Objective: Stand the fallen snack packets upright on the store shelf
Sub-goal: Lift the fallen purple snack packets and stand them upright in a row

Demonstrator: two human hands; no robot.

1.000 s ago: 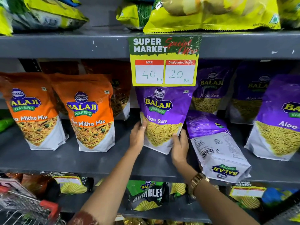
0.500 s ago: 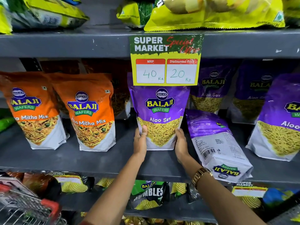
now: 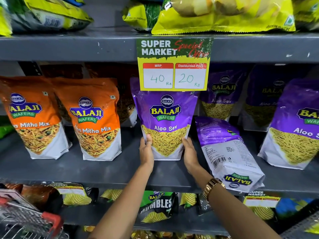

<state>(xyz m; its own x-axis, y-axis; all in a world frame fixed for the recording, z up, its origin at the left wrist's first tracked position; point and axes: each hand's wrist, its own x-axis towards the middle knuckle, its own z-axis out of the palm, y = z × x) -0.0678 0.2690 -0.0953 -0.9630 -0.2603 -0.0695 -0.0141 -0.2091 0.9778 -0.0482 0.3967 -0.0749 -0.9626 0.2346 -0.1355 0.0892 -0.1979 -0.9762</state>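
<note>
A purple Aloo Sev packet [image 3: 166, 121] stands upright in the middle of the grey shelf [image 3: 96, 169], its top behind the price sign. My left hand [image 3: 146, 150] grips its lower left edge and my right hand [image 3: 189, 154] grips its lower right edge. Just to the right, another purple packet [image 3: 226, 152] lies on its back, bottom end toward me and hanging slightly over the shelf's front edge, barcode side up.
Two orange Mitha Mix packets [image 3: 94, 125] stand at left, and more purple packets [image 3: 296, 128] stand at right and behind. A yellow price sign [image 3: 174, 66] hangs from the upper shelf. A shopping cart [image 3: 22, 218] sits at lower left. Chip bags fill the shelves above and below.
The purple packet held in both hands went from tilted to upright and squared on the shelf. My hands slid down to its lower edges. The lying packet has not moved.
</note>
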